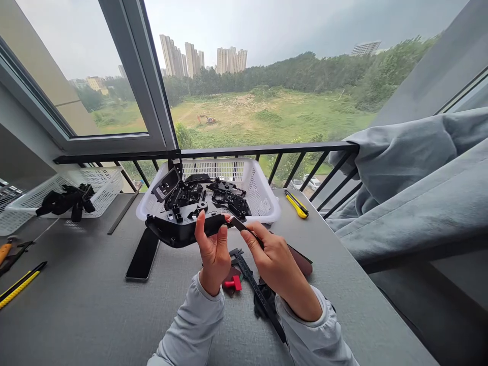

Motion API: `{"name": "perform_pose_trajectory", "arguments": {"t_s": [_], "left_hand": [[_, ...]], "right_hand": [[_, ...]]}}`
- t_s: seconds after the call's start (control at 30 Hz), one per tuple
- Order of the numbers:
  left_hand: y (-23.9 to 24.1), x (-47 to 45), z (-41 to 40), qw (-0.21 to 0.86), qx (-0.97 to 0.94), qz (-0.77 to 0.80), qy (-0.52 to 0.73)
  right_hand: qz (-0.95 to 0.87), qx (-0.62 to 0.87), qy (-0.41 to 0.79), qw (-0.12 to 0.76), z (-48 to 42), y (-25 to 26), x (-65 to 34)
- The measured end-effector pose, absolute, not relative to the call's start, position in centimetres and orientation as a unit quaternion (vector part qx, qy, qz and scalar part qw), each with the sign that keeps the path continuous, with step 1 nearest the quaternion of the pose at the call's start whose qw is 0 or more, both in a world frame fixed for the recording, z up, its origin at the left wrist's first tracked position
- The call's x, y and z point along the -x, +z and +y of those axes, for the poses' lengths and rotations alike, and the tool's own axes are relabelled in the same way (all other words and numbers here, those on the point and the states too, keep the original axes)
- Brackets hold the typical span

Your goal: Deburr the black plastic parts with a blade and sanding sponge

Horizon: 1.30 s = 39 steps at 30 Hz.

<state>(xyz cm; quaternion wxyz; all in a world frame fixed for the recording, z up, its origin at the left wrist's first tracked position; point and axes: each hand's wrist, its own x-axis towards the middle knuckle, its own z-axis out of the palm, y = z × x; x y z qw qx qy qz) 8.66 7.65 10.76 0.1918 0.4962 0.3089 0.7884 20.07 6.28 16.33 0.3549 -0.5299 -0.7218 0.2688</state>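
My left hand [213,251] is closed around a black plastic housing part [179,229], held up over the grey table [87,305]. My right hand [272,259] pinches a thin dark blade-like tool [241,225] whose tip touches the right end of the part. Just behind stands a white basket [255,188] filled with several more black plastic parts [213,195]. Beneath my hands lie a black caliper [247,272] and a small red piece [233,283].
A black phone [144,254] lies left of my hands. A yellow utility knife [297,205] lies right of the basket. A second white basket [101,185] with black parts stands far left, with yellow and orange tools [21,279] near the left edge. Grey fabric [412,193] drapes at the right; railing and window behind.
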Motion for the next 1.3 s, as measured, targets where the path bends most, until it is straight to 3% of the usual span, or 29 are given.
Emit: {"name": "perform_pose_trajectory", "arguments": {"t_s": [0.2,0.63,0.8,1.07,1.3], "left_hand": [[10.9,-8.8,7.4,0.232,-0.472,0.328,0.785],[10.7,-8.5,7.4,0.198,-0.505,0.311,0.78],[10.9,-8.4,7.4,0.195,-0.506,0.304,0.783],[12.6,-7.8,7.2,0.355,-0.386,0.323,0.788],[13.5,-7.6,7.0,0.444,-0.331,0.299,0.777]], "right_hand": [[-0.735,0.513,0.275,0.347,6.1,16.4,-20.0],[-0.726,0.525,0.274,0.35,6.0,16.8,-20.3],[-0.7,0.526,0.288,0.388,6.3,16.8,-20.8],[-0.572,0.449,0.418,0.545,7.1,15.4,-20.7],[-0.579,0.398,0.479,0.526,7.1,15.7,-19.7]]}}
